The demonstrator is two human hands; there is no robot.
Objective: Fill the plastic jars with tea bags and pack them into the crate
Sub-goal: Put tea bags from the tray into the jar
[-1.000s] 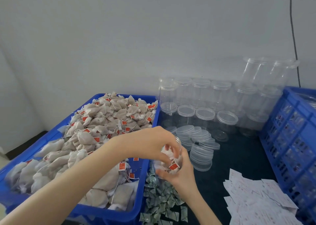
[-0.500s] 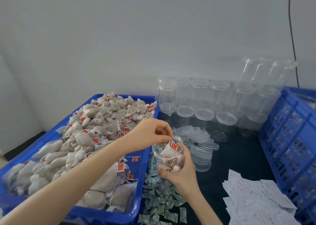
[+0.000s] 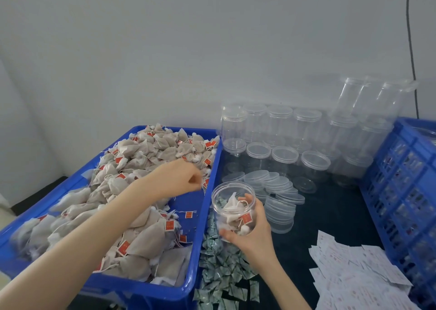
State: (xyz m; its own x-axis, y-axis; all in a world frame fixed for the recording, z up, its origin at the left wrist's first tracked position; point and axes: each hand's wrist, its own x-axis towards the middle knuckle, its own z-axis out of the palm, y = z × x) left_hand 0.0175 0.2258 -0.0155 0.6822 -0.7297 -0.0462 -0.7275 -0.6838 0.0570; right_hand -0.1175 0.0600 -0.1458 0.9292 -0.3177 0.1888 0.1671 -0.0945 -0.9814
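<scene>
The right hand (image 3: 251, 234) cups an open jar (image 3: 234, 212) from below and behind, its fingers (image 3: 246, 197) curled round the clear wall. It holds the jar just above the dark surface (image 3: 330, 215), right beside the near right edge of the blue bin (image 3: 193, 274), mouth up and tipped a little toward the bin. That placement looks deliberate: it keeps the trip from pile to jar short. A few tea bags (image 3: 236, 213) with red tags already lie in the jar, filling roughly the lower half, so filling seems well short of done.

The left hand (image 3: 181, 180) hovers over the tea bag pile (image 3: 132, 191) in the bin, to the left of the jar. Its fingers are loosely curled; whether they pinch a bag or a string cannot be told.

Empty jars (image 3: 283, 144) stand in rows at the far side of the surface, some stacked, with loose lids (image 3: 278, 191) heaped just right of the held jar, close by for capping. Small green packets (image 3: 224, 269) lie on the near surface between bin and hand, and white paper slips (image 3: 354, 279) are spread at the near right. The blue crate (image 3: 405, 191) waits at the far right edge, within reach for packing finished jars.
</scene>
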